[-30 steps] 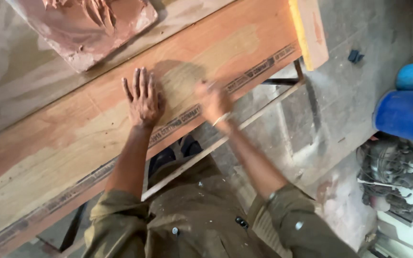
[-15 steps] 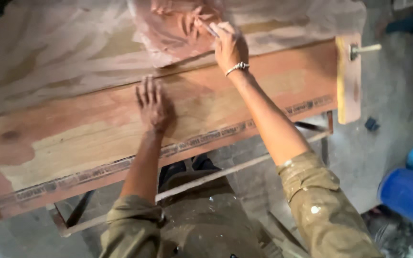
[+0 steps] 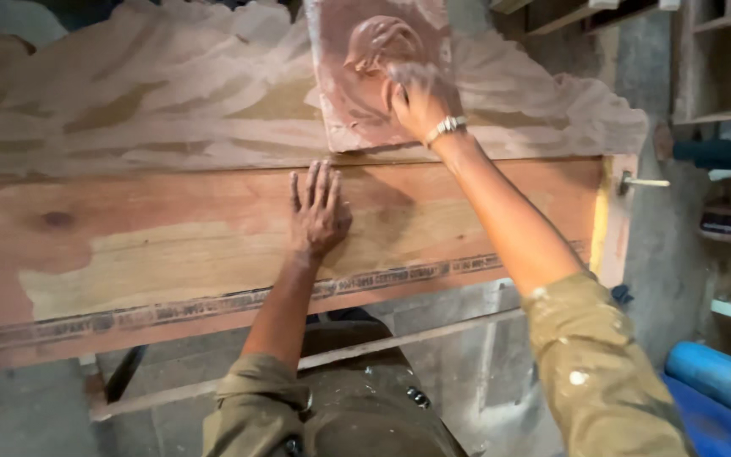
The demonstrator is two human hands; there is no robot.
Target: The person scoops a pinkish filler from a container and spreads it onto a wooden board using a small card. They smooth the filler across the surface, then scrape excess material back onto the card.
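Dusty workshop shelving is framing our plank (image 3: pixel 171 245); our left hand (image 3: pixel 319 211) is lying flat, released, while our right hand (image 3: pixel 420 101) is reaching past its far edge, pressing the reddish pad (image 3: pixel 365 76).

The left hand (image 3: pixel 319 211) lies flat on the plank (image 3: pixel 171 245) across the counter; behind it, the right hand (image 3: pixel 420 101) rests on a slab (image 3: pixel 340 93) lying on the sheet (image 3: pixel 129 110).
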